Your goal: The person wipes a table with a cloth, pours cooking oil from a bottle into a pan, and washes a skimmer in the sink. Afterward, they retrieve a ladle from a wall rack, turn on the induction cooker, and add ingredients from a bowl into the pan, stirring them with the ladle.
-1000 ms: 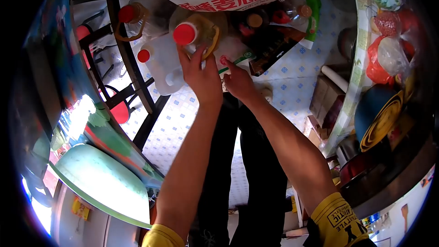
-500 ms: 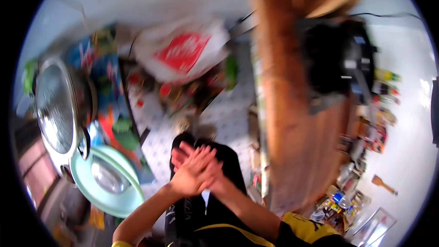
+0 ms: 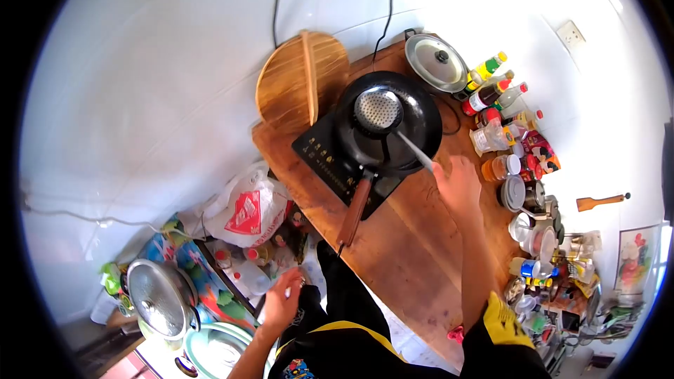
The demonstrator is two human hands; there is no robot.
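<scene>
A metal skimmer (image 3: 379, 110) with a perforated round bowl rests in a black wok (image 3: 421, 126). My right hand (image 3: 460, 186) is closed around the end of the skimmer's handle, over the wok's right rim. The wok sits on a black induction cooker (image 3: 324, 158), and its brown wooden handle (image 3: 356, 210) points toward me. Low on the left, near my lap, my left hand (image 3: 282, 302) is loosely curled with fingers apart, and I see nothing held in it.
A wooden lid (image 3: 288, 84) leans behind the wooden table (image 3: 421, 253). A glass lid (image 3: 435, 63), several sauce bottles (image 3: 484, 98) and jars (image 3: 502, 167) line the wall side. At left are a plastic bag (image 3: 249, 210), a lidded pot (image 3: 161, 298) and a green basin (image 3: 200, 351).
My view has turned from the floor toward the cooker. My hands, pressed together before, have separated; the right has moved onto the skimmer's handle, while the left stays low.
</scene>
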